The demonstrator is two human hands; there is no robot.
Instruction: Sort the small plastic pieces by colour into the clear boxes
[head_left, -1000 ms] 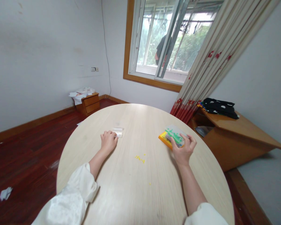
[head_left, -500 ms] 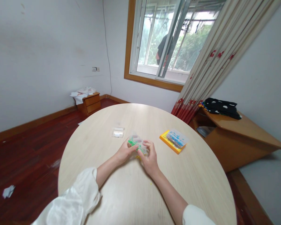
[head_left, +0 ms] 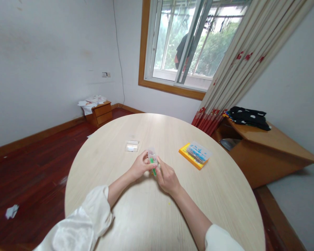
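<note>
Both my hands meet over the middle of the round wooden table (head_left: 125,209). Between them is a small clear plastic box with green pieces inside (head_left: 152,158), held on edge. My left hand (head_left: 140,166) grips its left side with curled fingers. My right hand (head_left: 166,177) is closed on its right and lower side. A small clear box with white contents (head_left: 132,145) lies on the table just beyond my left hand. To the right lies a stack of a clear box with blue pieces (head_left: 199,152) on a yellow box (head_left: 188,158).
A tiny yellow crumb (head_left: 169,203) lies on the table near my right forearm. A wooden desk (head_left: 267,139) with dark folded cloth (head_left: 247,117) stands at the right. A curtain (head_left: 240,59) hangs by the window; a small nightstand (head_left: 101,113) is against the far wall.
My right hand took the green-filled box off the stack and brought it to the table's middle. My left hand left the white box and joined it. The box has been tipped onto its edge.
</note>
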